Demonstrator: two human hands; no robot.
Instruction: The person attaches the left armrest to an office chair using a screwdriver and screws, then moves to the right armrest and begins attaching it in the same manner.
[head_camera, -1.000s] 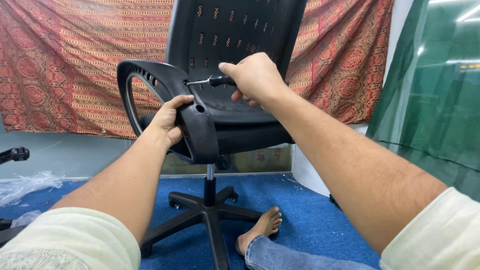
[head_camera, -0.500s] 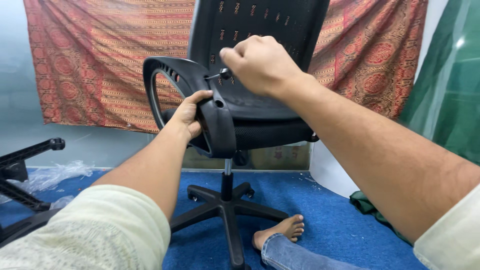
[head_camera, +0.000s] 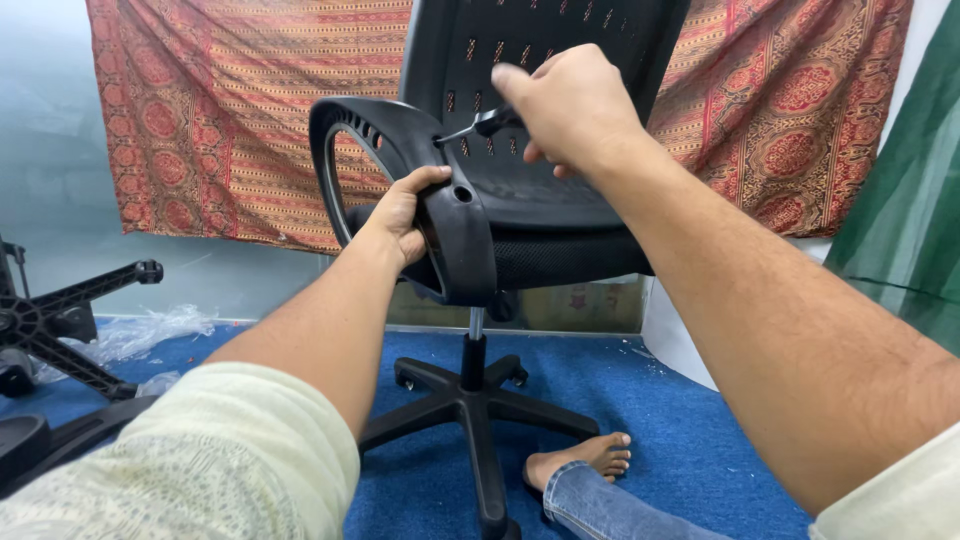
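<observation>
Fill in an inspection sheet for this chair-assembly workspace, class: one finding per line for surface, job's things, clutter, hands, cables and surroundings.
Surface: blue carpet, with small specks of debris.
Job's things: black office chair upright on its five-star base; black loop armrest against the seat's side; screwdriver pointing at the armrest.
Clutter: second chair base lying at left; clear plastic wrap beside it.
Hands: left hand grips the armrest; right hand closed on the screwdriver handle.
Cables: nothing seen.
Surroundings: red patterned cloth hung behind; green sheet at right; bare foot by the base.
</observation>
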